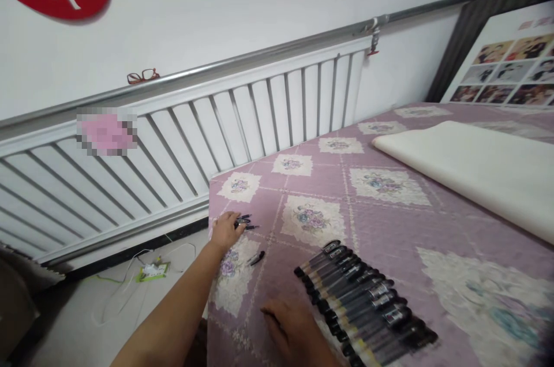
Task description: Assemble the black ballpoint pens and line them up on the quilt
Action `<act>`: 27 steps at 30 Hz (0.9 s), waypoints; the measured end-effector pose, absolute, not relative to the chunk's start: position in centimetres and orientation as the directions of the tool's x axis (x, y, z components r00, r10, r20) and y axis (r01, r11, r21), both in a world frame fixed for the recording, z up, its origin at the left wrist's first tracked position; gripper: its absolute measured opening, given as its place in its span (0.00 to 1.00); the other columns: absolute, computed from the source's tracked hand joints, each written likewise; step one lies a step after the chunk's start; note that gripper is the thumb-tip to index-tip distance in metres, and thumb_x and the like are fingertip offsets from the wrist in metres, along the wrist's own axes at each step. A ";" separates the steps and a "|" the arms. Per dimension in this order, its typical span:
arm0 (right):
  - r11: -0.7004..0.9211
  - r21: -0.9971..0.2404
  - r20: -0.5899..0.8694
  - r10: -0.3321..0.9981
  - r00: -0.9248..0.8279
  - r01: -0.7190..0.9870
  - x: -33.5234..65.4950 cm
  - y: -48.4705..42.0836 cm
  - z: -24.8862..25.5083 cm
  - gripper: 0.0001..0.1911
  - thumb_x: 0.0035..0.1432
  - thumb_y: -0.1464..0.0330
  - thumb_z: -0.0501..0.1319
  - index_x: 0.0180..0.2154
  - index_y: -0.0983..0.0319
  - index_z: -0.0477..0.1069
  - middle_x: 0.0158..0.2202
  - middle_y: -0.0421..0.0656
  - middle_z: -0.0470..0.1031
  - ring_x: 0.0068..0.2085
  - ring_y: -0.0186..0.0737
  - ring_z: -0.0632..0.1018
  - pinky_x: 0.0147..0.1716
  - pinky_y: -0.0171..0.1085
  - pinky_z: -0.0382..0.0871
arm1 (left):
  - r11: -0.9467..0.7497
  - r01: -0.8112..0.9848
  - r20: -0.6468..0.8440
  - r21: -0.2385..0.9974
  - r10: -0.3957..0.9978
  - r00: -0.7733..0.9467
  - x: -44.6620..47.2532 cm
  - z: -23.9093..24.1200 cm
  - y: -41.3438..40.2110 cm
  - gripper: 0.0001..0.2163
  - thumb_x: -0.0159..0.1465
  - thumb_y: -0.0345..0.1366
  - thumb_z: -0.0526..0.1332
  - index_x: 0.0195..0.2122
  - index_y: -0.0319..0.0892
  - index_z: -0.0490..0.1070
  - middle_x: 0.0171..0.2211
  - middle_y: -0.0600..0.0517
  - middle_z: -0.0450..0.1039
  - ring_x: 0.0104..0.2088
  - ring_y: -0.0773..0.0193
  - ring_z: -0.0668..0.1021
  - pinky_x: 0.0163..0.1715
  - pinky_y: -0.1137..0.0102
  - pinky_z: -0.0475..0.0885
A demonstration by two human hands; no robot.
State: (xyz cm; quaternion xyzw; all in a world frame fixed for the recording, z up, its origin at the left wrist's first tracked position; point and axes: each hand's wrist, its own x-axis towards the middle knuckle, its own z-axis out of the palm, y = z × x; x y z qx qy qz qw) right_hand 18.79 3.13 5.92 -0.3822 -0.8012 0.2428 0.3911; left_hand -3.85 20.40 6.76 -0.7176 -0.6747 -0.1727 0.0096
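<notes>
My left hand (227, 230) is at the left edge of the cloth-covered surface, its fingers closed over a few dark pens (247, 222) whose ends stick out past the fingertips. A single black pen cap (258, 257) lies just in front of that hand. My right hand (294, 329) rests low on the cloth with its fingers partly bent and apart, and nothing shows in it. Beside it on the right lies a slanting row of several clear-barrelled pens (359, 298) with black caps, set side by side.
A purple flowered cloth (277, 240) covers the surface. Folded white material (476, 171) lies at the right, near a photo board (511, 61). A white radiator (259, 113) runs along the wall, with glasses (143, 76) above it. A power strip (152, 270) with cables lies on the floor.
</notes>
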 end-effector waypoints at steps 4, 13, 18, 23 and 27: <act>0.582 -0.699 0.427 0.805 -0.411 0.415 19.1 3.5 5.7 0.11 0.58 0.73 0.52 0.38 0.58 0.70 0.32 0.42 0.76 0.35 0.36 0.76 0.36 0.33 0.69 | -0.061 0.973 0.230 0.221 0.973 0.009 -3.2 6.2 19.9 0.15 0.60 0.46 0.58 0.47 0.49 0.71 0.44 0.49 0.70 0.47 0.56 0.70 0.47 0.63 0.62; 0.524 -0.723 0.339 0.837 -0.429 0.450 19.1 3.4 6.5 0.11 0.58 0.73 0.52 0.38 0.59 0.72 0.35 0.43 0.78 0.37 0.39 0.77 0.39 0.37 0.70 | -0.063 0.970 0.243 0.233 0.970 0.004 -0.8 6.1 14.4 0.13 0.60 0.38 0.59 0.47 0.51 0.70 0.41 0.51 0.70 0.44 0.58 0.70 0.44 0.65 0.62; 0.527 -0.711 0.339 0.837 -0.429 0.466 19.3 3.5 6.7 0.11 0.58 0.72 0.52 0.38 0.59 0.72 0.36 0.44 0.78 0.38 0.40 0.77 0.39 0.38 0.71 | -0.110 0.949 0.261 0.296 0.965 0.030 0.7 5.7 11.0 0.16 0.59 0.31 0.57 0.49 0.47 0.68 0.43 0.49 0.70 0.45 0.57 0.70 0.46 0.64 0.63; 0.516 -0.705 0.330 0.846 -0.418 0.487 19.8 3.4 6.8 0.12 0.58 0.73 0.52 0.39 0.59 0.72 0.37 0.44 0.78 0.39 0.41 0.78 0.40 0.40 0.71 | -0.185 0.899 0.322 0.396 0.945 0.052 1.7 5.1 8.3 0.26 0.54 0.23 0.54 0.55 0.44 0.62 0.47 0.47 0.67 0.49 0.57 0.68 0.50 0.63 0.63; 0.526 -0.698 0.358 0.844 -0.400 0.485 20.0 3.4 6.7 0.11 0.58 0.72 0.52 0.39 0.59 0.72 0.37 0.44 0.78 0.40 0.41 0.78 0.41 0.40 0.71 | -0.241 0.879 0.330 0.412 0.938 0.103 2.3 5.2 6.5 0.24 0.55 0.23 0.52 0.54 0.43 0.63 0.47 0.46 0.68 0.47 0.58 0.69 0.49 0.63 0.65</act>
